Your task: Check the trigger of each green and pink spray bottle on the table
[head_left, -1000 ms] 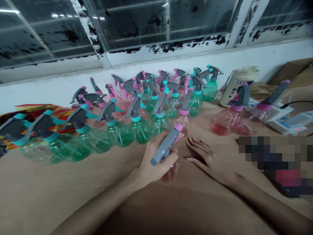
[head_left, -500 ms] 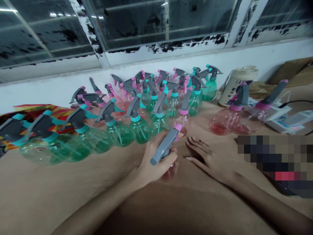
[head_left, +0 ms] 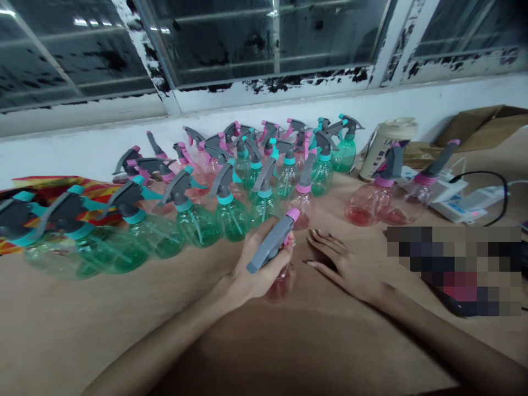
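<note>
My left hand is wrapped round a pink spray bottle with a grey trigger head and a pink nozzle tip, standing on the brown table. Just to its right my right hand lies flat on the table, fingers stretched out and holding nothing. Behind both hands stands a crowd of several green spray bottles with teal collars, with pink ones mixed in.
Two pink spray bottles stand apart at the right, beside a cream lidded jug, a white power strip with a black cable, and cardboard. Coloured cloth lies far left. A white wall and windows run along the back.
Both hands and the held bottle stay as they were; only the camera has shifted slightly, moving everything a little left and up in the picture.
</note>
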{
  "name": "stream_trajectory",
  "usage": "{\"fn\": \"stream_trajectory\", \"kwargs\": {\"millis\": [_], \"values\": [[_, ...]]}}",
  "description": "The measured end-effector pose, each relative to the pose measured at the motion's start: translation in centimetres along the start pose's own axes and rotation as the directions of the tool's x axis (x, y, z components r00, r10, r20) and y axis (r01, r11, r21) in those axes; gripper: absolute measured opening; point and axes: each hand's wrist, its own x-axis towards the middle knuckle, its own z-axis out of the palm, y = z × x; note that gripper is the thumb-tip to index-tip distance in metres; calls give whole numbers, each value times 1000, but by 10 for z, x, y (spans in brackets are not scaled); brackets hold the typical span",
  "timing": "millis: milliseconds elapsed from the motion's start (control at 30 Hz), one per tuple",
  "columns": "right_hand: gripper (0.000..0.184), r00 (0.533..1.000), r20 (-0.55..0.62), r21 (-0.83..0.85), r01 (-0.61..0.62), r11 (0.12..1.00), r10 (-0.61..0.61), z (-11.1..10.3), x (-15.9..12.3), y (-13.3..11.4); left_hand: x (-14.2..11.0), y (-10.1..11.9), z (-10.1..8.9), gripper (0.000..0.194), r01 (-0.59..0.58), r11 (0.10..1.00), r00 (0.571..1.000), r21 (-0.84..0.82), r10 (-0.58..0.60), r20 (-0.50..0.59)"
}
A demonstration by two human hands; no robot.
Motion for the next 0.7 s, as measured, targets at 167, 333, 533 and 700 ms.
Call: {"fn": "stream_trajectory", "kwargs": {"millis": [167,333,533,700], "values": [[55,1000,6,-14,-1,1000,1,-1,1,0,1,-3,1,6,-1,998,1000,57,2,-17],[58,1000,9,38,-24,999,24,-7,2,-11,-1,-4,4,9,19,992,999,128,-13,-45],[85,988,156,147,-14,989,-9,-33,3,-40,-2,-6,5,22,-11,986,999,166,17,-36],[93,990,141,204,-21,979,-8,-46,5,-63,-1,-6,11,30,13,989,999,145,-9,-33]]}}
